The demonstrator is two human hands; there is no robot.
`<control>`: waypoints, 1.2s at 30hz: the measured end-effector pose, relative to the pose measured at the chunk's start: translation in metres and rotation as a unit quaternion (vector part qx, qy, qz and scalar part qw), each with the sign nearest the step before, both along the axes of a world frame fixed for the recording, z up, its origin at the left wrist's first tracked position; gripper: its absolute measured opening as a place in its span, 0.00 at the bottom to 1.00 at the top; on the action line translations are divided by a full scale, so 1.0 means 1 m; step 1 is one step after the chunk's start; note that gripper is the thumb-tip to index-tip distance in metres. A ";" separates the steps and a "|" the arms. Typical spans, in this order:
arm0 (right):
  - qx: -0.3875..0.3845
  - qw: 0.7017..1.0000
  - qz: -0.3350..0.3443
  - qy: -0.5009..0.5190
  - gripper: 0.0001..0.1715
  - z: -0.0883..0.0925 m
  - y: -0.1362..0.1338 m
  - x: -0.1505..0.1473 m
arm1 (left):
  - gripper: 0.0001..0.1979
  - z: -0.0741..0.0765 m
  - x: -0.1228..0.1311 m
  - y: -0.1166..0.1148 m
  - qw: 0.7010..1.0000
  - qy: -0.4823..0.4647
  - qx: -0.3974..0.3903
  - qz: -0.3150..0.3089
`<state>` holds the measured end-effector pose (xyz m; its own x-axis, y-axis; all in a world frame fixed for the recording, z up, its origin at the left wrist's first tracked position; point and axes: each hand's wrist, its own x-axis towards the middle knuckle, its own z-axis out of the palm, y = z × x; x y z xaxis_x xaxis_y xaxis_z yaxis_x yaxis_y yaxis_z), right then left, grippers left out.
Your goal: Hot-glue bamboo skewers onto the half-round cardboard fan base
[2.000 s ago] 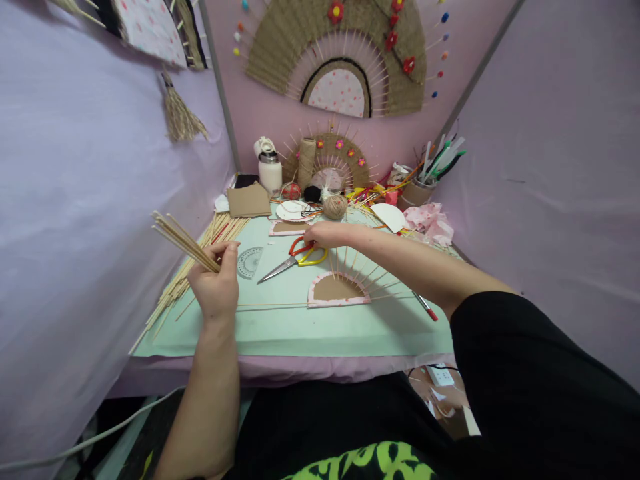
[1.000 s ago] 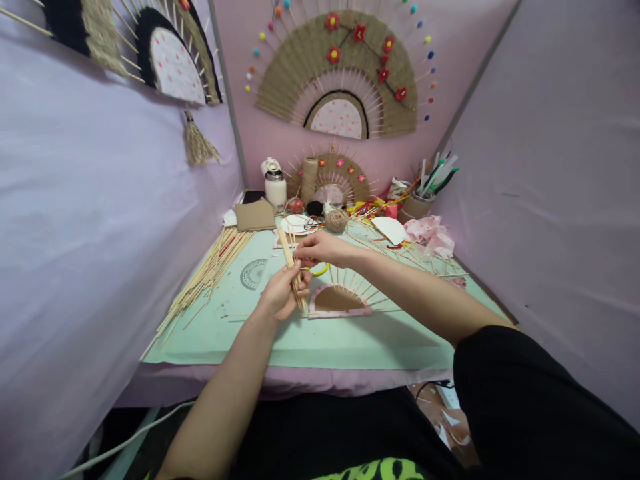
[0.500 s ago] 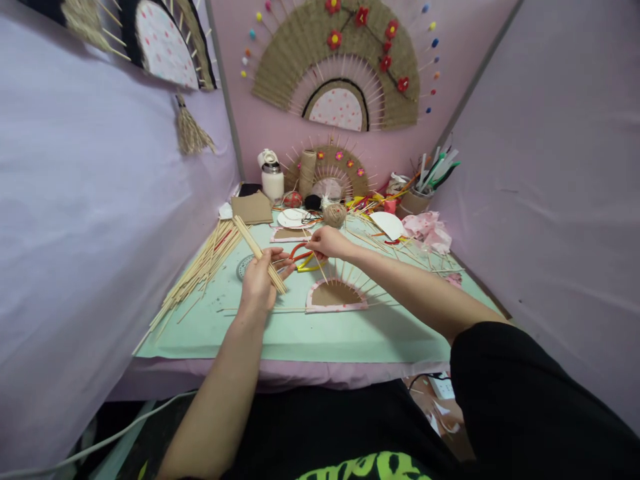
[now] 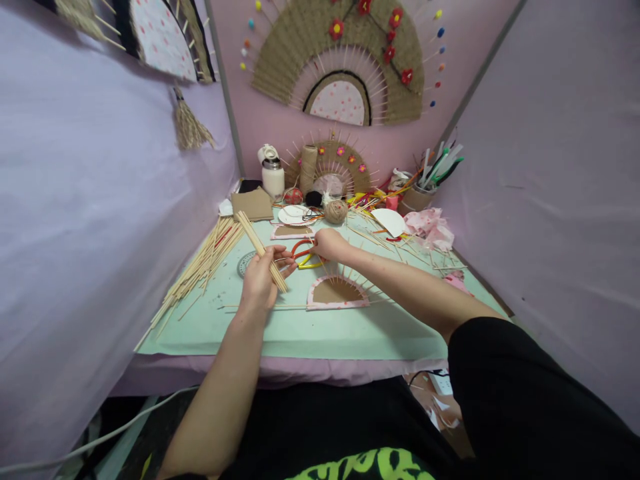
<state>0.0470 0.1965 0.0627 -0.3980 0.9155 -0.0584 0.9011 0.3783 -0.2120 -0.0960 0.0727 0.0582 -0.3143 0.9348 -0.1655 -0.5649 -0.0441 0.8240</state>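
A bundle of thin wooden sticks (image 4: 254, 235) lies across the palm of my left hand (image 4: 260, 275), held by the thumb while the other fingers extend to the right. My right hand (image 4: 331, 245) has its fingers pinched on a single wooden stick (image 4: 309, 236), partly hidden by the hand, above the fan base. That base is a half-round piece of brown cardboard (image 4: 337, 291) with a pink-and-white cloth border, lying flat. Several sticks fan out from its curved edge. Between my hands lies a tool with red and yellow handles (image 4: 301, 247); its head is mostly hidden.
Many loose sticks (image 4: 203, 260) are piled at the left. Behind are a second half-round piece (image 4: 293, 231), a twine ball (image 4: 335, 212), a white bottle (image 4: 273, 179) and a tool holder (image 4: 417, 199). Crumpled pink cloth (image 4: 430, 229) sits right. Fabric walls enclose the table.
My right hand has shifted slightly right, over the fan base's curved edge. The left hand stays nearly still with the bundle. The whole view has tilted a little.
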 end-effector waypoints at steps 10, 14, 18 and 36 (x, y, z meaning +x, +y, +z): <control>-0.003 1.000 0.007 -0.005 0.13 0.001 -0.003 0.005 | 0.09 0.003 0.001 0.000 1.000 0.000 -0.006 -0.008; -0.006 1.000 0.003 0.005 0.14 0.005 -0.009 0.010 | 0.11 0.004 0.001 -0.001 1.000 0.000 -0.006 -0.008; -0.003 1.000 0.000 0.027 0.16 0.016 -0.014 0.023 | 0.09 0.005 0.001 -0.001 1.000 0.001 -0.005 -0.007; 0.118 0.983 0.093 0.106 0.18 -0.006 -0.096 0.089 | 0.06 0.007 0.002 -0.002 0.998 0.035 0.008 -0.045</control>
<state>0.1365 0.1002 0.0571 -0.5392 0.8042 0.2499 0.7573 0.5929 -0.2739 -0.0941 0.0707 0.0649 -0.2384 0.9623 -0.1313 -0.5087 -0.0085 0.8609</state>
